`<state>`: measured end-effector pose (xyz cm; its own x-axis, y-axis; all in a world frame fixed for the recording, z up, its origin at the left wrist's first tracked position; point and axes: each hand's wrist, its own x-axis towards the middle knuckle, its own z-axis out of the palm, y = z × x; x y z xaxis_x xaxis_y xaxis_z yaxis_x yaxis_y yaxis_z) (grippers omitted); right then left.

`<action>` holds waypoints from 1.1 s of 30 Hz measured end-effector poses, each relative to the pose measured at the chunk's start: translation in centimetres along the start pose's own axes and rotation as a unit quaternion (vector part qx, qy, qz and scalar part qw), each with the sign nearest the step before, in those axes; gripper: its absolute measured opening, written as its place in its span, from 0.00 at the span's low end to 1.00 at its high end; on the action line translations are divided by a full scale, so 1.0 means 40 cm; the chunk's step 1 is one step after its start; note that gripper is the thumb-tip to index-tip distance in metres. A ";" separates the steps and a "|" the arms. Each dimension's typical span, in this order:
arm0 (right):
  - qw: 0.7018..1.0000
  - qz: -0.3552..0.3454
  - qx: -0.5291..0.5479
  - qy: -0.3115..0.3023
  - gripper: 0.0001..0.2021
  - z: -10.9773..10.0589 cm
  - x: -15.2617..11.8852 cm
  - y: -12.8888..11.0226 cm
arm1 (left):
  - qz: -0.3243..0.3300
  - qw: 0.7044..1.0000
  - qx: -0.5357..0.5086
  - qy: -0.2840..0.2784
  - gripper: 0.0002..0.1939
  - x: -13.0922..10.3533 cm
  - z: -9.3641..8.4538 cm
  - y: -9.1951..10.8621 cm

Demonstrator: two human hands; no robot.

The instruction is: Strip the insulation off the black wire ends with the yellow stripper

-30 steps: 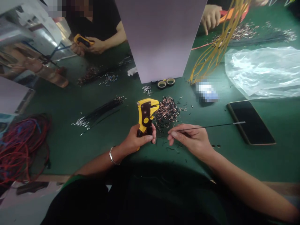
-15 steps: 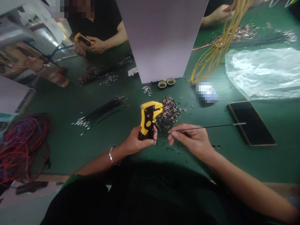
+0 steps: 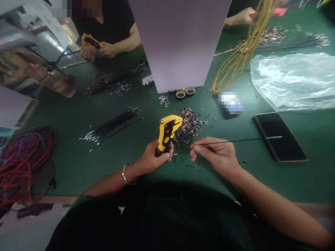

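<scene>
My left hand (image 3: 151,157) is wrapped round the handle of a yellow and black wire stripper (image 3: 167,134), held upright with its jaws toward the right. A thin black wire (image 3: 235,141) is pinched between the thumb and fingers of my right hand (image 3: 216,153). It stretches to the right, and its pale, silvery end hangs over the phone (image 3: 280,136). The wire's other end, at my fingertips, is apart from the stripper. Just behind the stripper lies a heap of black and copper wire scraps (image 3: 190,123).
A bundle of black wires (image 3: 112,125) lies to the left, beyond tangled red and blue cables (image 3: 26,160). Tape rolls (image 3: 180,94) sit by an upright panel (image 3: 180,45). A plastic bag (image 3: 295,82) and yellow wires (image 3: 235,62) are at right. Co-workers' hands (image 3: 108,50) are across the table.
My right hand has shifted slightly right with the wire. The stripper has tilted a little and moved slightly right. At upper right, a co-worker's red tool shows more.
</scene>
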<state>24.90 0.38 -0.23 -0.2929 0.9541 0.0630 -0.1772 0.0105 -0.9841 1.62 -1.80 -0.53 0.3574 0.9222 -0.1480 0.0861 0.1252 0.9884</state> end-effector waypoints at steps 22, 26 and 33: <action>0.972 -0.146 -0.049 0.175 0.08 -0.005 0.007 -0.019 | -0.044 0.975 -0.176 -0.131 0.20 0.005 -0.002 0.008; 0.970 -0.157 -0.096 0.159 0.09 -0.001 -0.004 -0.024 | -0.050 0.973 -0.175 -0.139 0.20 0.004 0.009 0.014; 0.946 -0.242 -0.193 0.100 0.11 0.009 -0.023 -0.036 | -0.051 0.969 -0.213 -0.114 0.18 0.000 0.013 0.018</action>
<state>25.11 -0.61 1.19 -0.0752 0.8470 0.5263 0.1232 0.5317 -0.8379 2.16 -1.89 0.15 0.5679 0.7983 -0.2004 -0.2433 0.3954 0.8857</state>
